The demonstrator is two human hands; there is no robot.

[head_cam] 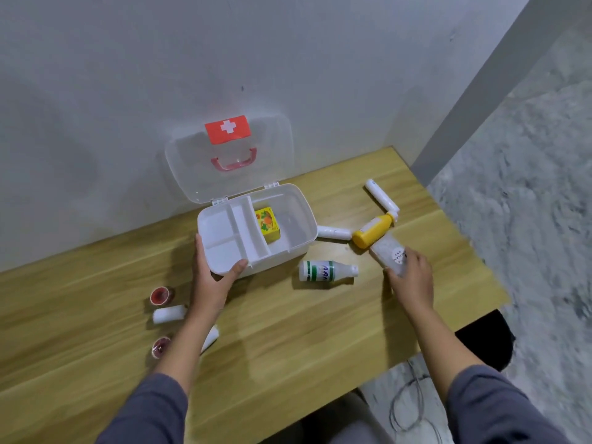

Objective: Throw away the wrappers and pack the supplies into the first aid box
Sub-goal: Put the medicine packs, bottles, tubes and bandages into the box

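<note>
The white first aid box [298, 203] stands open on the wooden table, its lid leaning on the wall. A yellow carton [268, 224] lies inside beside a white divider tray [230, 238]. My left hand [213, 277] grips the box's near left corner. My right hand [411, 277] holds a clear packet of cotton swabs [386, 248] just right of the box. Beside it lie a yellow bottle [373, 232] and a white bottle with green stripes [323, 270]. White bandage rolls [381, 195] [334, 232] lie behind.
Left of my left arm lie two red tape rolls [161, 295] [160, 347] and two white gauze rolls [169, 313] [210, 338]. The table's right edge [474, 251] drops to a grey floor. A cable [407, 405] lies on the floor near a dark stool [487, 338].
</note>
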